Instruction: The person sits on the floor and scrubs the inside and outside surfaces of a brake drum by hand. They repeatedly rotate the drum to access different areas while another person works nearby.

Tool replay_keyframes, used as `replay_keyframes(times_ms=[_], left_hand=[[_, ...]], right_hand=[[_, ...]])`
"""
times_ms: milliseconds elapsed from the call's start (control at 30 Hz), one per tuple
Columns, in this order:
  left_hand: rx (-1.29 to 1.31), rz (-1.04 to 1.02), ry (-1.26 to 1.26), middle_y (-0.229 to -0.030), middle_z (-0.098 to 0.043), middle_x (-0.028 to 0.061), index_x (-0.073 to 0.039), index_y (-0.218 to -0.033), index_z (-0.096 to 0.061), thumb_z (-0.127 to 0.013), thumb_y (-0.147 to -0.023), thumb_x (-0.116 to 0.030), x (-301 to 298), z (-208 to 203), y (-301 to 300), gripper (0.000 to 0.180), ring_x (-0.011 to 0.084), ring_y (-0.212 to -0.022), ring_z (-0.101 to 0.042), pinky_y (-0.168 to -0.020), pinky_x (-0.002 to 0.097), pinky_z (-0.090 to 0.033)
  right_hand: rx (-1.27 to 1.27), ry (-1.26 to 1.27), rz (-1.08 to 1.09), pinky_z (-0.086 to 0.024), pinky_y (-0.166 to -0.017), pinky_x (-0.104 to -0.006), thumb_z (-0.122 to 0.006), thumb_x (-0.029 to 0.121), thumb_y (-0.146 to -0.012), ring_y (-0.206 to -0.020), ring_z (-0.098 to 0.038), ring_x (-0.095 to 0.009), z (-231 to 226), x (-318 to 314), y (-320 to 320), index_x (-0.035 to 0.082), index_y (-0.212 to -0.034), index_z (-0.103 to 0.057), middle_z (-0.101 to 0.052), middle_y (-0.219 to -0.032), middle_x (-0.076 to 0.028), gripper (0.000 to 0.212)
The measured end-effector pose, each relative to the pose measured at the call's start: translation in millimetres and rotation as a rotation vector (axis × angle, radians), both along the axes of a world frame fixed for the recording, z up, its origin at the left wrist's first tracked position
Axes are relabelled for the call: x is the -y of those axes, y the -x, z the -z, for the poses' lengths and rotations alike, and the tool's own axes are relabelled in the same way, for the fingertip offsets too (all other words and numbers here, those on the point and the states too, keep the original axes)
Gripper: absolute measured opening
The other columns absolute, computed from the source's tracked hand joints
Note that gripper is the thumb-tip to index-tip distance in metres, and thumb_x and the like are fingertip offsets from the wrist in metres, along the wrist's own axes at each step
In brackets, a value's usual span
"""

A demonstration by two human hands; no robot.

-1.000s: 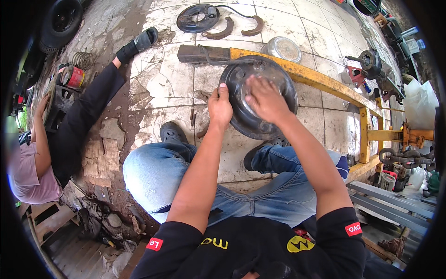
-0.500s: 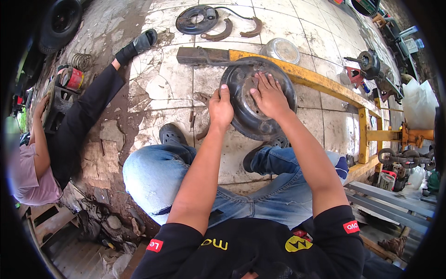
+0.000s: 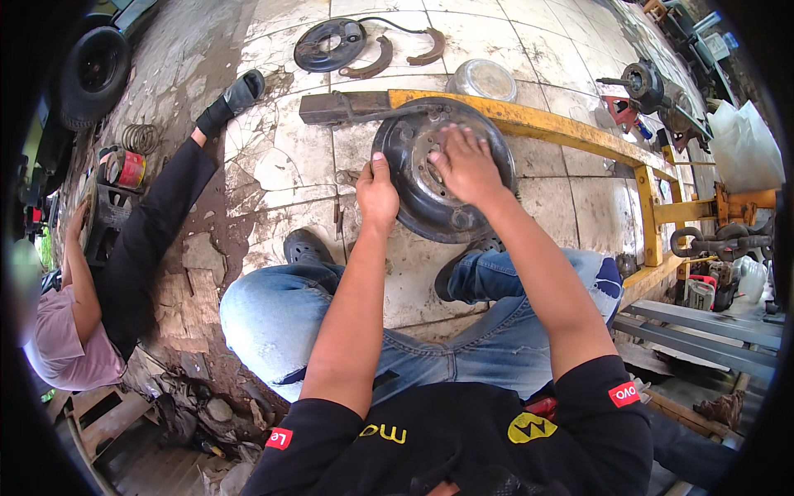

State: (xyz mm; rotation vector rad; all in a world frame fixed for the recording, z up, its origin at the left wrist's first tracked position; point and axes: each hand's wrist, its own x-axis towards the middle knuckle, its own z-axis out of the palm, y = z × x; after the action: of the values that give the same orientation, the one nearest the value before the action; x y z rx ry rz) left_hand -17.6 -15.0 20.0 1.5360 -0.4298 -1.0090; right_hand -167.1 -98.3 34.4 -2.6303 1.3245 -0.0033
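Note:
A round black brake backing plate (image 3: 409, 194) with a holed centre is in front of me, above my feet and against the yellow steel frame. My left hand (image 3: 378, 197) holds its left rim, thumb on top and the other fingers mostly hidden behind the edge. On the plate's face, right of the centre hole, my right hand (image 3: 471, 169) lies flat with fingers stretched out, their tips slightly blurred. Farther off on the tiles lie a second backing plate (image 3: 311, 51) and two curved brake shoes, the nearer brake shoe (image 3: 374, 63) beside it.
A yellow steel frame (image 3: 529, 121) runs behind the plate and down the right side. Behind it sits a round metal pan (image 3: 488, 81). A hub assembly (image 3: 643, 85) stands at the far right. Left, a person's outstretched leg (image 3: 169, 240) reaches toward a coil spring (image 3: 142, 138).
The whole view has shifted, so the plate and floor parts appear slightly farther left. My right hand stays on the plate's face, its fingertips now more blurred; my left hand keeps the rim.

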Motion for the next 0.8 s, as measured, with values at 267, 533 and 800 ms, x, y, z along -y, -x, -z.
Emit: replay_keyframes(times_ms=[267, 533, 800], left_hand=[[-0.001, 0.001, 0.020, -0.131, -0.054, 0.0230, 0.011, -0.132, -0.048, -0.042, -0.102, -0.042, -0.2, 3.6, -2.0, 0.061, 0.0284, -0.120, -0.051, -0.102, 0.0356, -0.038], [0.030, -0.069, 0.014, -0.117, -0.063, 0.0225, 0.011, -0.124, -0.055, -0.045, -0.101, -0.043, 0.9, 13.8, -5.8, 0.060, 0.0276, -0.108, -0.058, -0.095, 0.0353, -0.043], [-0.010, -0.074, 0.041, -0.117, -0.062, 0.0222, 0.012, -0.124, -0.054, -0.046, -0.100, -0.043, 7.3, 13.0, 0.1, 0.060, 0.0259, -0.106, -0.057, -0.095, 0.0349, -0.043]], right_hand=[[0.170, -0.067, -0.183, -0.022, -0.117, -0.0478, -0.034, 0.050, -0.101, -0.144, -0.024, -0.035, 7.2, -29.3, 1.7, 0.005, -0.147, -0.036, -0.029, -0.155, -0.016, 0.064], [0.045, -0.090, -0.393, -0.022, -0.117, -0.0463, -0.037, 0.046, -0.101, -0.145, -0.024, -0.032, -5.7, -52.5, 34.1, 0.009, -0.147, -0.037, -0.029, -0.156, -0.010, 0.059], [-0.060, -0.148, -0.267, -0.016, -0.119, -0.0463, -0.029, 0.056, -0.100, -0.147, -0.015, -0.033, -15.5, -74.9, 39.7, 0.008, -0.151, -0.029, -0.020, -0.159, -0.014, 0.070]])
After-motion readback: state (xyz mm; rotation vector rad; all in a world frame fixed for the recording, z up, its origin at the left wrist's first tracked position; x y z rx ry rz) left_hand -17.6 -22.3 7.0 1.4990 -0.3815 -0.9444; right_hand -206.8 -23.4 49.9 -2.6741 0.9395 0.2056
